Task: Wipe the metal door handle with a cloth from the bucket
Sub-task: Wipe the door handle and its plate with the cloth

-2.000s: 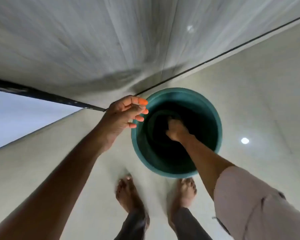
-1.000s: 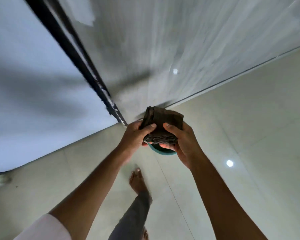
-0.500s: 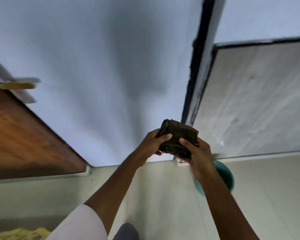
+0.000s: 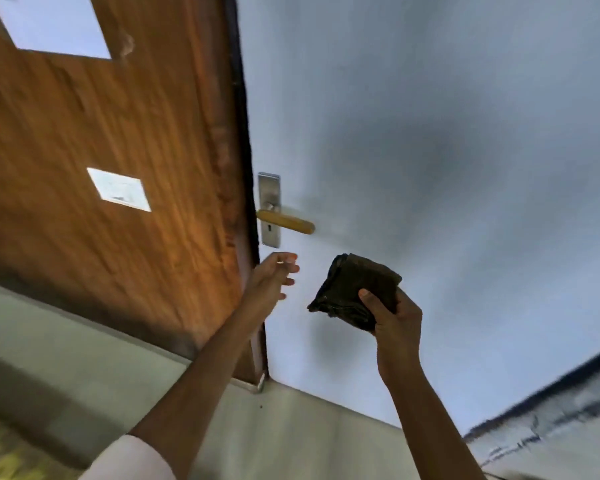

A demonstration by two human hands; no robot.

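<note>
The door handle point(image 4: 286, 221) is a yellowish lever on a silver metal plate point(image 4: 269, 192), fixed at the edge of the brown wooden door point(image 4: 118, 133). My right hand point(image 4: 393, 315) grips a folded dark brown cloth point(image 4: 355, 289), held below and to the right of the lever, apart from it. My left hand point(image 4: 274, 277) is empty with its fingers spread, raised just under the plate and not touching it. The bucket is out of view.
A pale blue-grey wall point(image 4: 430, 133) fills the right side behind the handle. The door carries a white label point(image 4: 118, 188) and a window opening point(image 4: 52, 26) near the top. Light floor tiles point(image 4: 291, 438) lie below.
The view swung left from the bucket to the door. My left hand let go of the cloth and rose toward the handle plate; my right hand alone keeps the cloth.
</note>
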